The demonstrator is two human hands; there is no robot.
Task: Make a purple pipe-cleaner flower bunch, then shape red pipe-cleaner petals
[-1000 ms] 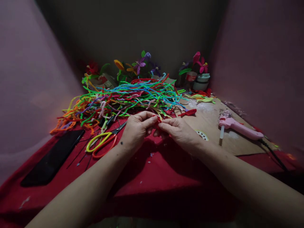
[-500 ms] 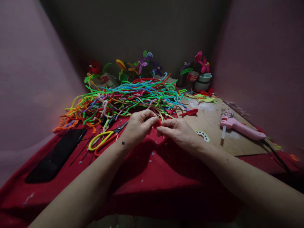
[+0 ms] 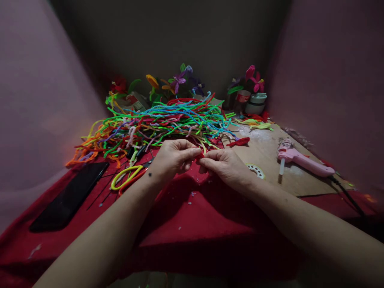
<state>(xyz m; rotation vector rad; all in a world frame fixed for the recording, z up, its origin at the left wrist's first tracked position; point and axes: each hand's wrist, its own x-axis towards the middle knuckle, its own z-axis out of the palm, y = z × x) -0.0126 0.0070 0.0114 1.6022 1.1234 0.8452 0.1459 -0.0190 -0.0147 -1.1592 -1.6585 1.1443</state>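
Between my two hands is a small red fuzzy piece [image 3: 199, 156], mostly covered by fingertips. My left hand [image 3: 177, 157] pinches it from the left, and my right hand [image 3: 223, 165] pinches it from the right. Both hands are over the red cloth, in front of a big heap of coloured pipe cleaners [image 3: 171, 120]. Scissors with yellow and red handles [image 3: 127, 178] lie by my left wrist, their blades partly hidden. Behind my right hand, a red fuzzy piece [image 3: 240, 142] rests on the brown board [image 3: 288, 180].
A black phone [image 3: 70, 198] lies at the left. A pink glue gun [image 3: 306, 161] with a black cord and a white ring with holes [image 3: 255, 171] are on the board. Fuzzy flowers [image 3: 178, 83], a white jar [image 3: 256, 103] and a red-labelled cup [image 3: 242, 98] stand at the back.
My left hand has turned slightly and its wrist has shifted a little left and up, covering more of the scissors. My right hand has barely moved; the red piece is still held.
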